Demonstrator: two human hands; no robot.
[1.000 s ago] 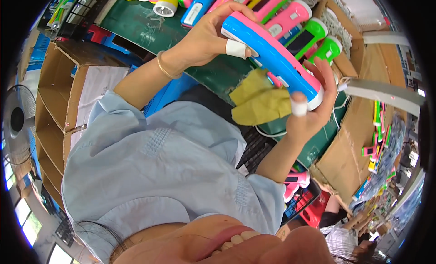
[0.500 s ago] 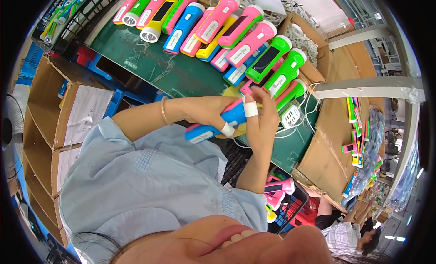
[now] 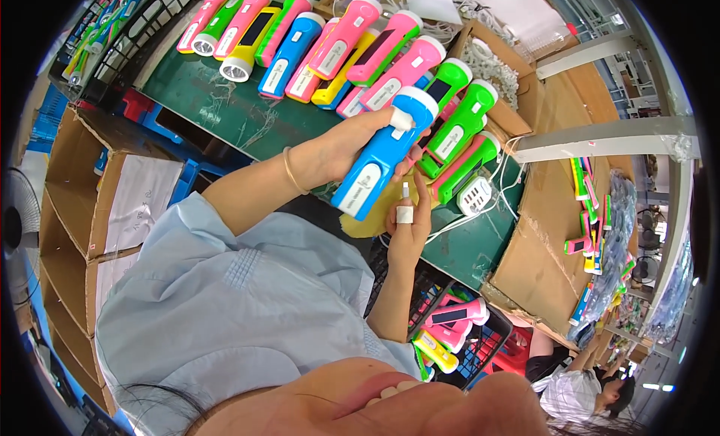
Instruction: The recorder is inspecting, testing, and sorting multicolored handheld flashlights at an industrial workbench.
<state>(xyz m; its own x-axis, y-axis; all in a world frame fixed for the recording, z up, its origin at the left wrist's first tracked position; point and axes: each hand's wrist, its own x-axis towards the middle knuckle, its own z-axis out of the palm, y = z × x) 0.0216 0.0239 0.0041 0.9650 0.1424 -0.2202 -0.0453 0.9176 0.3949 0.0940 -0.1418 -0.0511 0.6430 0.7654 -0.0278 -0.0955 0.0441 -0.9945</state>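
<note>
My left hand (image 3: 360, 140) is closed round a blue flashlight (image 3: 385, 155), held tilted over the table with its pale head toward the upper right. White tape wraps the left thumb. Just below the flashlight, my right hand (image 3: 409, 237) has its fingers drawn together, with tape round one finger. A small white plug-like piece (image 3: 406, 188) shows at its fingertips; its exact kind is too small to tell. A yellow cloth-like piece (image 3: 367, 222) lies under the hands. Beside the right hand, a green-and-pink flashlight (image 3: 469, 166) rests near a white multi-port charger (image 3: 475, 197).
Several colourful flashlights (image 3: 341, 38) lie in a row along the green table (image 3: 199, 98). An open box of small white parts (image 3: 491, 68) stands at the back right. Cardboard shelving (image 3: 67, 188) is at left. A black basket (image 3: 487, 346) holds more flashlights below right.
The blue flashlight has been raised and turned, its head now to the upper right. My right hand has come away from it, down and left.
</note>
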